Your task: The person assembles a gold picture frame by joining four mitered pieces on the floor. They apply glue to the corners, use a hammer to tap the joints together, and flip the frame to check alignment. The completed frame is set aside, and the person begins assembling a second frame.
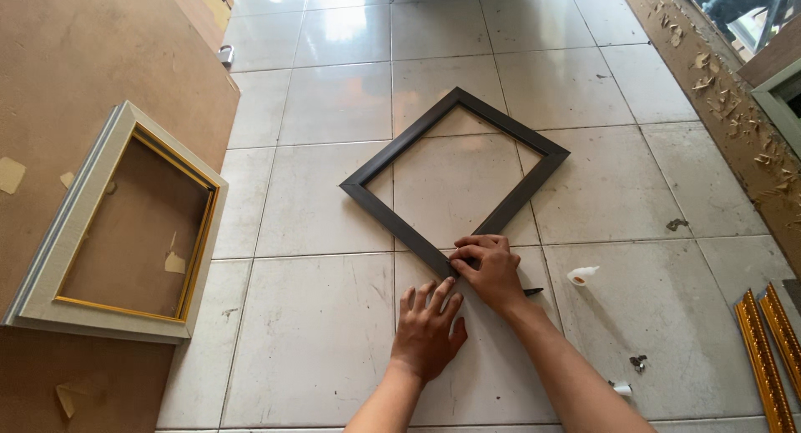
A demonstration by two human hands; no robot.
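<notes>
- A pale, gold-lined picture frame (117,233) lies on a brown board (75,57) along the floor's left edge.
- The left hand (430,333) lies flat, fingers spread, on the glossy tiled floor (334,99), holding nothing.
- The dark square frame (455,178) sits mid-floor, turned like a diamond.
- The right hand (491,270) is pinched on its near corner.
- A small white roll (581,275) lies beside it; ornate gold mouldings (772,345) rest at the right edge.

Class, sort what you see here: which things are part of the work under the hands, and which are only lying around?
In use:
dark frame
left hand
right hand
dark tool under the right hand

Lying about:
pale frame with gold lip
brown board
gold mouldings
small white bottle
</notes>
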